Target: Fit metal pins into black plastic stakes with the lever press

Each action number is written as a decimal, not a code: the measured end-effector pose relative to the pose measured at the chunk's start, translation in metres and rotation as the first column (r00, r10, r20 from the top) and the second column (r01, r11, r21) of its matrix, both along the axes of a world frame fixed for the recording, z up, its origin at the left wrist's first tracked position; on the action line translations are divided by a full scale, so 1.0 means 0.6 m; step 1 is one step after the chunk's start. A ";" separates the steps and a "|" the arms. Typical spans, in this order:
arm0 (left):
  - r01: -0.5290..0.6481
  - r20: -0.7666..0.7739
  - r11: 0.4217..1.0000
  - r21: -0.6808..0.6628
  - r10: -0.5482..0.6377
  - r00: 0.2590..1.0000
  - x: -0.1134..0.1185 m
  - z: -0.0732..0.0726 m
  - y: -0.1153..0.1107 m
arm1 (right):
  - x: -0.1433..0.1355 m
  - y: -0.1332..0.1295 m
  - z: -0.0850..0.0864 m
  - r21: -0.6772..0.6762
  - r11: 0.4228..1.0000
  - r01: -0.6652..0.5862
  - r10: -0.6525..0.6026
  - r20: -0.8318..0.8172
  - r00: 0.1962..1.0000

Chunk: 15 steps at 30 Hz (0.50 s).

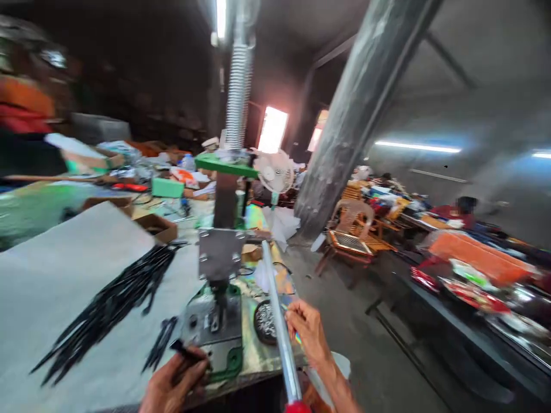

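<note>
In front of me stands a hand press with a green base (235, 361) and a dark steel block (220, 252). At the base's front left corner, my left hand (176, 378) pinches a black strap (184, 347); most of the strap is hidden by the fingers. The press's silver lever (278, 321) slopes down toward me and ends in a red grip (297, 407). Just right of that lever, my right hand (307, 330) has its fingers pinched together. What they hold is too small and blurred to name. Beside it is a round dark dish (263, 322) of small metal pieces.
A long bundle of black straps (116, 304) lies on the white sheet (26, 298), with a smaller bunch (160, 344) near the press. Behind are cardboard boxes (161, 228), a fan (275, 172) and a slanting pillar (340, 126). A chair (350, 235) and a cluttered table (469, 310) stand right.
</note>
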<state>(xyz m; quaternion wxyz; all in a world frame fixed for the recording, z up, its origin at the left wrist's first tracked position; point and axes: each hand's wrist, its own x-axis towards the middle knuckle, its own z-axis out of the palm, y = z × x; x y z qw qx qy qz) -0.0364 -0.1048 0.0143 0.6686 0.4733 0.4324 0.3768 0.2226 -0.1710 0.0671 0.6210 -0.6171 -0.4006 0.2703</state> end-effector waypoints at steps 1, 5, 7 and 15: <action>-0.013 0.032 0.999 0.043 0.012 0.999 -0.003 -0.004 0.000 | -0.029 0.005 -0.035 -0.029 0.999 -0.043 0.041 -0.073 0.996; -0.037 0.157 0.997 0.064 0.027 0.987 -0.012 0.000 0.001 | -0.132 0.030 -0.101 -0.072 0.981 -0.181 0.150 -0.313 0.938; -0.073 0.198 0.997 0.038 0.064 0.978 -0.019 0.008 0.001 | -0.171 0.044 -0.101 -0.064 0.973 -0.221 0.179 -0.392 0.902; -0.119 0.495 0.945 -0.304 0.263 0.828 -0.047 0.009 0.016 | -0.263 0.074 -0.066 -0.030 0.963 -0.269 0.217 -0.508 0.834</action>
